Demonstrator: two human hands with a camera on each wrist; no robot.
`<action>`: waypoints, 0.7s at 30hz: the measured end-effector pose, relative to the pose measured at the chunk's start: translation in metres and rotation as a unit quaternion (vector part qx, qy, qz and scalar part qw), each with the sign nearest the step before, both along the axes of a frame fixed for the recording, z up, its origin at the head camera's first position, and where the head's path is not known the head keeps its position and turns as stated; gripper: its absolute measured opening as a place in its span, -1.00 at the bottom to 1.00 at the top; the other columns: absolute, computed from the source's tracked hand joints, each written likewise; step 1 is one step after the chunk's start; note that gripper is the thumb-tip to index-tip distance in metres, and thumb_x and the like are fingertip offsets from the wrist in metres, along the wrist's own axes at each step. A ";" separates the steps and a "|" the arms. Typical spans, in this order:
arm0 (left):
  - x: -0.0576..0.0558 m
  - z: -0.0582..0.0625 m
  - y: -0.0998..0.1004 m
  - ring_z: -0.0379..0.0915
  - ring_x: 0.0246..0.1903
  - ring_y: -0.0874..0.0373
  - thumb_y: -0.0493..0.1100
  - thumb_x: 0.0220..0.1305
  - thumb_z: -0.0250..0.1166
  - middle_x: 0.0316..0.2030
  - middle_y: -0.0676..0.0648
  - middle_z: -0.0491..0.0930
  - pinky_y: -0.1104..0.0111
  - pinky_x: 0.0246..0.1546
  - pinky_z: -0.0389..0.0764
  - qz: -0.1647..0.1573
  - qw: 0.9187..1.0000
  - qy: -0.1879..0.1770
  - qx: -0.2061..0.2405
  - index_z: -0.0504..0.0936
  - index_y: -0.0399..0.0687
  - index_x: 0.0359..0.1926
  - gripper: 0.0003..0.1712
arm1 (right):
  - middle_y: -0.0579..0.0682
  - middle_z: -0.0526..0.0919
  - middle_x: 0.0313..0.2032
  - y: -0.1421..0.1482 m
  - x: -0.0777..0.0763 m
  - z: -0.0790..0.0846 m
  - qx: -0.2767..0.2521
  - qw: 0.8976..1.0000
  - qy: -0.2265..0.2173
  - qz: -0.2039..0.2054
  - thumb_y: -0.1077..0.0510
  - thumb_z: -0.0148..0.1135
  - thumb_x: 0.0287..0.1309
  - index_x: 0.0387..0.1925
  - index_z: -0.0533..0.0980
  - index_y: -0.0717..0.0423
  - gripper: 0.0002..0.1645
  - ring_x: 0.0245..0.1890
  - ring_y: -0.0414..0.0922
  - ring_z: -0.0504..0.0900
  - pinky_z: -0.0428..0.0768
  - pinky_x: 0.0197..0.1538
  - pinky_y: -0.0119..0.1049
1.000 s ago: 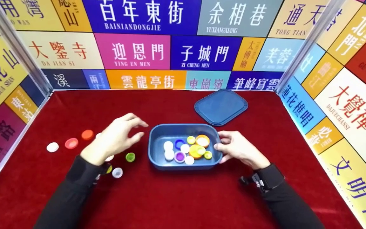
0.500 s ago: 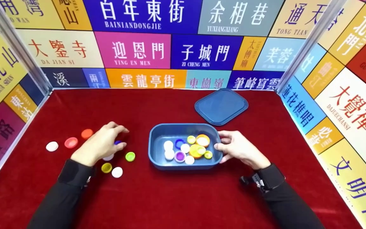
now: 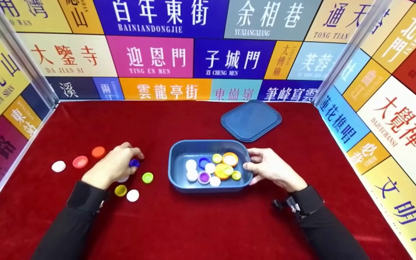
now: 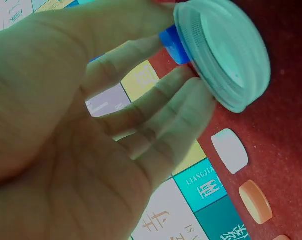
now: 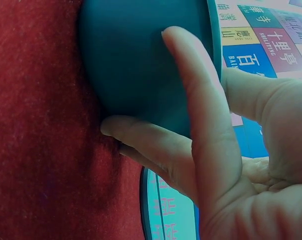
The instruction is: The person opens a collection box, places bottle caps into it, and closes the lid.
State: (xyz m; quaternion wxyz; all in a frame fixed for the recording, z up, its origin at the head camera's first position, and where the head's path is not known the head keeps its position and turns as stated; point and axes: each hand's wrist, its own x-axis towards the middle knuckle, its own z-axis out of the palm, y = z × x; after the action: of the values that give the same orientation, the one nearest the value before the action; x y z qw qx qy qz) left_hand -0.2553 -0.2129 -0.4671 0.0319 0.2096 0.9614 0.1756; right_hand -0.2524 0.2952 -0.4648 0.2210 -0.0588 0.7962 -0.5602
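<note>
My left hand (image 3: 112, 166) pinches a small blue bottle cap (image 3: 134, 163) low over the red cloth. In the left wrist view that blue cap shows at the fingertips, partly behind a larger translucent cap (image 4: 228, 52). Close to the hand lie a green cap (image 3: 147, 177), a yellow cap (image 3: 120, 190) and a white cap (image 3: 133, 195). My right hand (image 3: 274, 168) grips the right end of a dark blue box (image 3: 177, 164); its fingers lie along the outer wall in the right wrist view. Several white, yellow, orange and purple caps sit inside the box.
A blue lid (image 3: 252, 121) lies flat behind the box. Left of my left hand are an orange-red cap (image 3: 98, 152), a red cap (image 3: 80, 162) and another white cap (image 3: 59, 166). Printed panels (image 3: 157, 57) wall the cloth-covered table at back and sides.
My left hand has moved left and down from near the box to the loose caps, and its fingers have closed on the blue one. The right hand and box have stayed put.
</note>
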 end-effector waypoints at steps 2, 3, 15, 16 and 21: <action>0.000 -0.001 0.000 0.67 -0.04 -0.25 -0.38 0.36 0.57 0.00 -0.31 0.68 -0.14 0.14 0.83 0.002 1.000 -0.002 -0.003 0.84 -0.18 0.16 -0.63 | 0.43 0.77 0.36 0.000 0.000 0.000 0.001 1.000 0.001 -0.001 0.32 0.39 0.60 0.65 0.46 0.33 -0.29 -0.14 0.07 0.99 0.95 -0.24 -0.15; -0.001 -0.002 0.000 0.67 -0.04 -0.26 -0.39 0.36 0.56 -0.01 -0.31 0.68 -0.14 0.14 0.82 0.003 1.000 -0.004 -0.005 0.84 -0.18 0.15 -0.64 | 0.42 0.77 0.36 0.000 0.000 0.000 0.000 1.000 0.001 -0.002 0.32 0.39 0.60 0.65 0.46 0.34 -0.30 -0.14 0.07 0.99 0.95 -0.24 -0.15; 0.000 -0.002 0.003 0.69 -0.03 -0.28 -0.42 0.34 0.52 0.00 -0.30 0.71 -0.15 0.10 0.85 0.005 1.000 0.001 0.001 0.85 -0.19 0.10 -0.67 | 0.41 0.79 0.35 -0.006 0.003 0.003 0.005 1.000 0.019 -0.020 0.36 0.39 0.56 0.60 0.51 0.37 -0.33 -0.20 0.05 0.99 0.94 -0.29 -0.16; 0.000 -0.002 0.002 0.70 -0.04 -0.29 -0.42 0.34 0.52 -0.01 -0.31 0.71 -0.16 0.10 0.85 0.004 1.000 0.005 0.001 0.85 -0.20 0.10 -0.67 | 0.41 0.79 0.34 -0.007 0.003 0.003 0.005 1.000 0.020 -0.022 0.37 0.39 0.55 0.60 0.52 0.36 -0.33 -0.20 0.05 0.99 0.94 -0.30 -0.16; 0.001 -0.001 0.002 0.69 -0.03 -0.29 -0.40 0.36 0.53 -0.02 -0.31 0.70 -0.16 0.11 0.84 0.005 1.000 0.006 -0.002 0.84 -0.20 0.12 -0.67 | 0.41 0.79 0.34 -0.008 0.003 0.004 0.003 1.000 0.022 -0.022 0.38 0.39 0.54 0.60 0.52 0.36 -0.33 -0.17 0.08 0.99 0.94 -0.30 -0.15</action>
State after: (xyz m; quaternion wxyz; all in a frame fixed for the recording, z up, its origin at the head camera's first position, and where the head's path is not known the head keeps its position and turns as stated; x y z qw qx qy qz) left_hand -0.2545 -0.2111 -0.4681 0.0257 0.2061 0.9628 0.1727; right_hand -0.2494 0.2875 -0.4609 0.1913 -0.0527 0.8038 -0.5608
